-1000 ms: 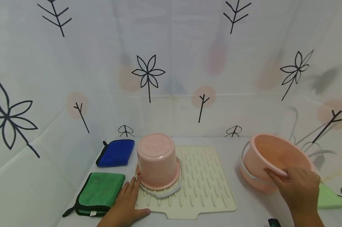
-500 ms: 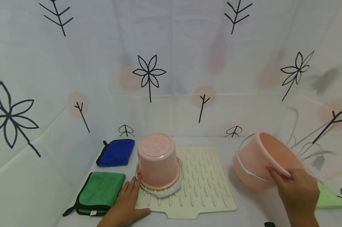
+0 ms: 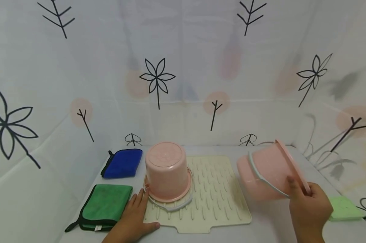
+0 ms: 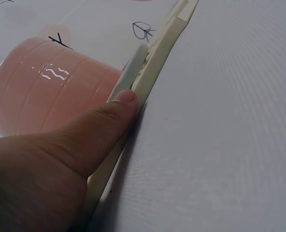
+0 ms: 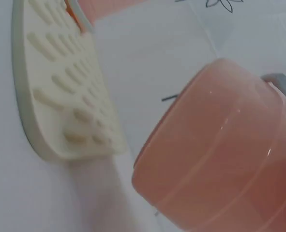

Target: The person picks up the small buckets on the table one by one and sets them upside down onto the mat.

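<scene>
My right hand (image 3: 311,207) grips the rim of a pink bucket (image 3: 264,175), thumb on the outside. The bucket is tilted, its bottom facing left and its mouth facing right; its grey-white handle hangs along its side. In the right wrist view the bucket's bottom (image 5: 215,145) fills the right part. A second pink bucket (image 3: 166,172) stands upside down on the left part of a cream ridged drying mat (image 3: 216,192), its handle lying on the mat. My left hand (image 3: 131,216) rests with fingers extended along the mat's left edge, thumb (image 4: 106,118) at its front edge.
On the left of the table lie a folded blue cloth (image 3: 123,163) and a folded green cloth (image 3: 107,204) close to my left hand. A light green object (image 3: 345,208) lies at the right, beyond my right hand. A patterned white curtain (image 3: 183,67) hangs behind.
My right hand has moved left with its bucket and tipped it further, so the mouth turned away and the bottom now faces the mat. The left hand stays in place.
</scene>
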The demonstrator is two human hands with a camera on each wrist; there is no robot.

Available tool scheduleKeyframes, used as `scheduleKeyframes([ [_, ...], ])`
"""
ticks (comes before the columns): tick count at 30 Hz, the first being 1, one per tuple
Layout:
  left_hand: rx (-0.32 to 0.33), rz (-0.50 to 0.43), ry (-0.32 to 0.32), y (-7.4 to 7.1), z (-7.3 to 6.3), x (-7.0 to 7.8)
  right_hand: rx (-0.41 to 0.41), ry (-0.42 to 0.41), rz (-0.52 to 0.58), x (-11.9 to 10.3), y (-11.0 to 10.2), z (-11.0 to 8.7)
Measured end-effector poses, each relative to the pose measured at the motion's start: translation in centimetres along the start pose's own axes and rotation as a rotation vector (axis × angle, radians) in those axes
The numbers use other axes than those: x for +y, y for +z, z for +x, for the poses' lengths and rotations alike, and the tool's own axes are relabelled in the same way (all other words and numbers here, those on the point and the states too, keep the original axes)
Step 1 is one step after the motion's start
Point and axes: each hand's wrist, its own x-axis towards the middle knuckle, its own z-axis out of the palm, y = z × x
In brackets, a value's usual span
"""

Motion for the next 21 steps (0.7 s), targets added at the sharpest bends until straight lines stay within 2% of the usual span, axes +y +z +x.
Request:
scheduleKeyframes([
  [6, 0.007, 0.005, 0.003, 0.1, 0.0, 0.1, -0.128, 0.302, -0.003, -0.7, 0.5, -1.7],
  [9, 0.004, 0.009, -0.003, 0.0, -0.1, 0.1, -0.193, 0.389, 0.021, -0.8, 0.8, -2.3],
  [14, 0.0, -0.004, 0.014, -0.1, -0.3, 0.2, -0.252, 0.448, 0.022, -0.3, 1.3, -2.9],
  [16, 0.0, -0.008, 0.025, -0.1, -0.3, 0.1, -0.269, 0.451, 0.037, -0.1, 1.4, -3.1],
  [21, -0.01, -0.026, -0.002, -0.2, 0.0, -0.2, -0.293, 0.423, 0.094, 0.0, 1.6, -3.4],
])
